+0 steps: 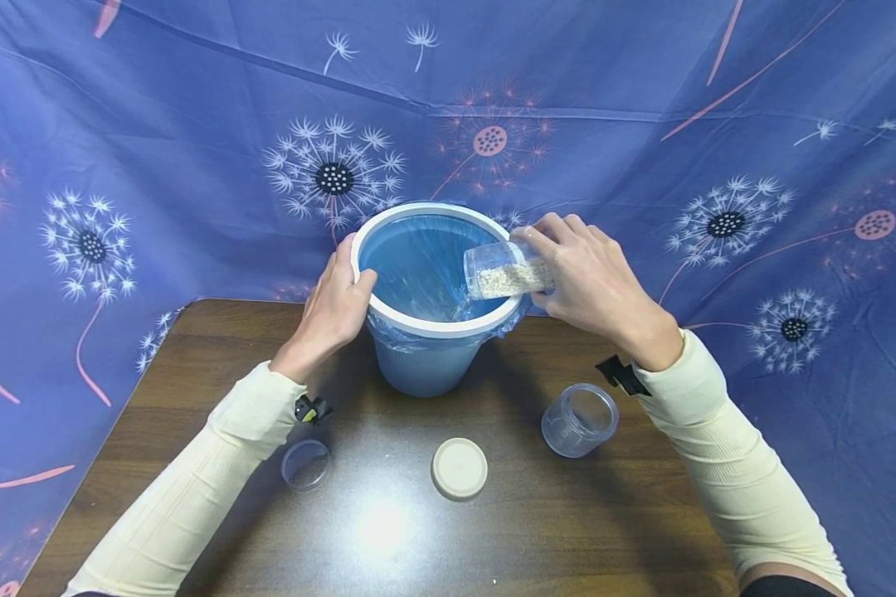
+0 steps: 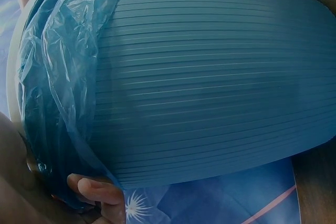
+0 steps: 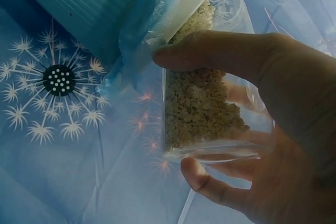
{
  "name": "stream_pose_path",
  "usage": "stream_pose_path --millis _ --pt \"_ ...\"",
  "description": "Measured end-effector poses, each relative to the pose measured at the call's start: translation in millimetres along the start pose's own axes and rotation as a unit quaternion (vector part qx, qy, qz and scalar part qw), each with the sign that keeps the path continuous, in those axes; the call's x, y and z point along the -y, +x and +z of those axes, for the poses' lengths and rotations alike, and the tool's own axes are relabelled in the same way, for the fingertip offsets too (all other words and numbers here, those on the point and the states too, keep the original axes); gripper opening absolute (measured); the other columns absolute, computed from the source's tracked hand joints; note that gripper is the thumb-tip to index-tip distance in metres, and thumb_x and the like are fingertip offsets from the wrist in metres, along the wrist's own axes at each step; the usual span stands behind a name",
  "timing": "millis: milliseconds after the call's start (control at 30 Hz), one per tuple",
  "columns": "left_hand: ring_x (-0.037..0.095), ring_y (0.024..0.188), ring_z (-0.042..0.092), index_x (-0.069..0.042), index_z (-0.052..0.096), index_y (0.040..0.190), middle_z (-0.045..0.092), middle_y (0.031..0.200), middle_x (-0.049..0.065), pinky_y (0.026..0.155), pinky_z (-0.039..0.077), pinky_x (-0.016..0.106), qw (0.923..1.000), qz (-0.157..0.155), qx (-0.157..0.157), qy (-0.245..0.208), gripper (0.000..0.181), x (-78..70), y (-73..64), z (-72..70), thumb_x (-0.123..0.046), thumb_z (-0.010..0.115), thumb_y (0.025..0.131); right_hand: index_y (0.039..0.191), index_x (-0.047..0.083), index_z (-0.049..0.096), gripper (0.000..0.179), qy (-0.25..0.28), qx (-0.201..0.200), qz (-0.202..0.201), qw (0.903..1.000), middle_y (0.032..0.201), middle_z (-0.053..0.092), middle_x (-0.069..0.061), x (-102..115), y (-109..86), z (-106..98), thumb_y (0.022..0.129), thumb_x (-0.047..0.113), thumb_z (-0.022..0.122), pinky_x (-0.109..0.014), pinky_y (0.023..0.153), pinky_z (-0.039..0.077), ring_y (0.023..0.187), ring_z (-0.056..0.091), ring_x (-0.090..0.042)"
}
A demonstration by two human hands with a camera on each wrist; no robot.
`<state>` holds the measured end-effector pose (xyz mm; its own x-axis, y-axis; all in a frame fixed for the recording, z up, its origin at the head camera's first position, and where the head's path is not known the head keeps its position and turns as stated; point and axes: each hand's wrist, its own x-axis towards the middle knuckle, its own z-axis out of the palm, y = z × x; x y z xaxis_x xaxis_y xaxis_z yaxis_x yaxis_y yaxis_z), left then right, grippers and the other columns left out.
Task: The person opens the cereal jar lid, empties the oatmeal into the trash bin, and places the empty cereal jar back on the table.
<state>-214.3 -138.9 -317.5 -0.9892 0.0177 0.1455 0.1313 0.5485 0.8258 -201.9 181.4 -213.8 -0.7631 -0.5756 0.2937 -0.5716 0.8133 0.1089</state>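
Observation:
A blue ribbed wastebasket (image 1: 421,365) with a white rim (image 1: 440,329) and a blue plastic liner (image 2: 68,51) stands upright on the table. My left hand (image 1: 336,303) grips its rim at the left, thumb over the top; in the left wrist view some fingertips (image 2: 102,191) show below the liner. At the opposite side, my right hand (image 1: 590,278) holds a clear jar (image 1: 481,255) lying almost on its side, mouth over the basket's opening. Pale flakes like oats (image 3: 199,108) fill the jar's lower side. Whether any flakes lie in the basket is too blurred to tell.
On the brown wooden table (image 1: 538,531) are a second clear jar (image 1: 578,420) at the right, a round cream lid (image 1: 459,468) in the middle and a clear round lid or shallow cup (image 1: 306,464) at the left. A blue dandelion-print cloth (image 1: 567,66) hangs behind.

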Motion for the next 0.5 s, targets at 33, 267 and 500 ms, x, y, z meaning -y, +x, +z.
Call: stream_pose_path --millis 33,267,500 --pt "0.042 0.152 0.040 -0.013 0.024 0.171 0.041 0.165 0.021 0.122 0.034 0.062 1.0000 0.000 0.000 0.000 0.070 0.0 0.0 0.0 -0.027 0.046 0.106 0.144 0.007 0.064 0.076 0.001 0.000 0.000 1.0000 0.128 0.063 -0.017 0.1 0.0 0.0 0.074 0.010 0.094 -0.057 0.083 0.054 0.110 0.059 -0.041" --pt "0.042 0.150 0.042 -0.013 0.024 0.170 0.042 0.164 0.021 0.120 0.035 0.063 1.0000 0.002 -0.002 0.000 0.069 0.4 0.3 0.6 -0.027 0.046 0.106 0.144 0.008 0.064 0.077 0.001 0.001 0.004 1.0000 0.129 0.064 -0.016 -0.3 -0.7 -0.2 0.073 0.010 0.094 -0.057 0.084 0.054 0.110 0.059 -0.041" --pt "0.042 0.151 0.042 -0.013 0.024 0.170 0.042 0.164 0.021 0.120 0.035 0.063 1.0000 0.000 -0.002 0.001 0.070 0.1 0.1 0.4 -0.027 0.046 0.106 0.144 0.007 0.064 0.077 0.000 0.000 0.001 1.0000 0.128 0.064 -0.017 -0.3 -0.1 0.3 0.073 0.010 0.095 -0.057 0.083 0.054 0.109 0.059 -0.040"
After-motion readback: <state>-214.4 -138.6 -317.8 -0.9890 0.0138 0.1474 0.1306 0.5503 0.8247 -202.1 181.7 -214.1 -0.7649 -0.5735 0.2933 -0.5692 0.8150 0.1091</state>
